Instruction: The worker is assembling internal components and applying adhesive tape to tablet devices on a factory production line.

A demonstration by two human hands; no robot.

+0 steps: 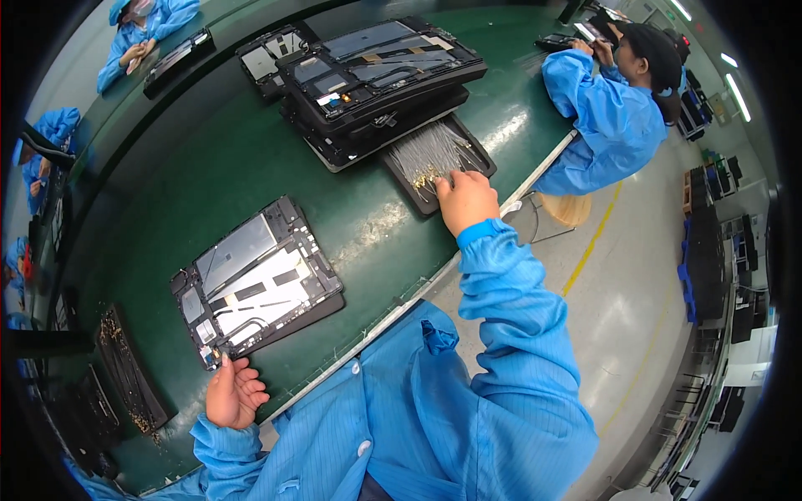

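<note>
An opened tablet body in a black tray (255,284) lies on the green belt in front of me, its inner parts showing. My left hand (234,392) rests at the tray's near corner, thumb touching that corner, fingers loosely curled and holding nothing. My right hand (465,199) reaches out to a black tray of thin silvery strips with gold ends (434,159) and its fingertips are down among the strips; whether it grips one is hidden.
A stack of black trays with opened tablets (376,75) stands beyond the strip tray. Another black parts tray (129,371) lies at my left. A person in a blue coat (610,108) sits to the right; others work across the belt (142,33).
</note>
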